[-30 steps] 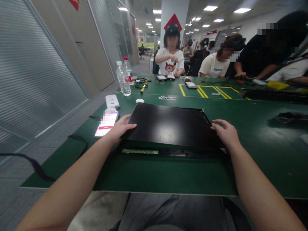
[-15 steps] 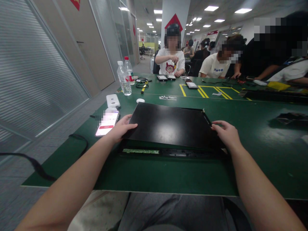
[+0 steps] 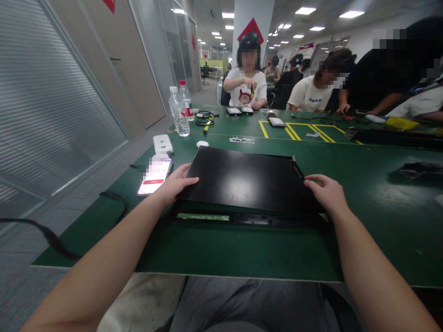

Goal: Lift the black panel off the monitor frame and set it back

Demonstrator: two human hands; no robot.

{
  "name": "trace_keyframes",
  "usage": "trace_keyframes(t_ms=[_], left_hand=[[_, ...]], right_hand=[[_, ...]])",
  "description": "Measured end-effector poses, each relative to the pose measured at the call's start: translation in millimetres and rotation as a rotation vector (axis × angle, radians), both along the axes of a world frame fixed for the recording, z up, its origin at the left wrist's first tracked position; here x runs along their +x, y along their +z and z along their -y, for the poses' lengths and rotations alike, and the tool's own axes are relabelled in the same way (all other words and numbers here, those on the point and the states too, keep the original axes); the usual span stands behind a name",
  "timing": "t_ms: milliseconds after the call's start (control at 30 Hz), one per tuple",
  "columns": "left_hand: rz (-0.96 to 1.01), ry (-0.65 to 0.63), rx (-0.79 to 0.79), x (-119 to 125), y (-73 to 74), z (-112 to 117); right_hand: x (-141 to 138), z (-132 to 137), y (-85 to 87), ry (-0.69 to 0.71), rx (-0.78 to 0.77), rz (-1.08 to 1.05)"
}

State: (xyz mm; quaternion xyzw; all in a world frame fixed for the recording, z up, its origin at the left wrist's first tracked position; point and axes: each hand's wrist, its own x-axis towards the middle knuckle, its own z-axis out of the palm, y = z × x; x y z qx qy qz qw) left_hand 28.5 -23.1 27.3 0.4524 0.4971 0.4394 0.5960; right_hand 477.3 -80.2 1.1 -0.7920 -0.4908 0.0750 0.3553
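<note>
A glossy black screen panel [image 3: 238,177] lies tilted over a shallow black frame [image 3: 273,220]. Along the frame's near side, a narrow green circuit board [image 3: 202,216] shows below the panel. My left hand [image 3: 178,183] grips the panel's left edge, thumb on top and fingers mostly hidden beneath. At the right side, my right hand [image 3: 324,190] has its fingertips pinched on the frame's rim, close to the panel's edge. Whether those fingers also hold the panel, I cannot tell.
Left of the panel lie a lit phone [image 3: 155,176] and a white power bank [image 3: 162,144]. Water bottles [image 3: 180,115] and a coiled black cable [image 3: 205,119] stand farther back. A person [image 3: 247,87] sits opposite. Crumpled dark material [image 3: 417,169] lies at right.
The view shifts very slightly. Both hands, the panel and the frame keep practically the same positions.
</note>
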Motion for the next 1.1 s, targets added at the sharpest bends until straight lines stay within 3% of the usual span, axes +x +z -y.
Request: trace_keyframes(t_ms=[1100], left_hand=[[-0.041,-0.013,0.016,-1.2,-1.6,-0.1]], right_hand=[[-1.5,-0.5,4.4,0.005,-0.081,0.012]])
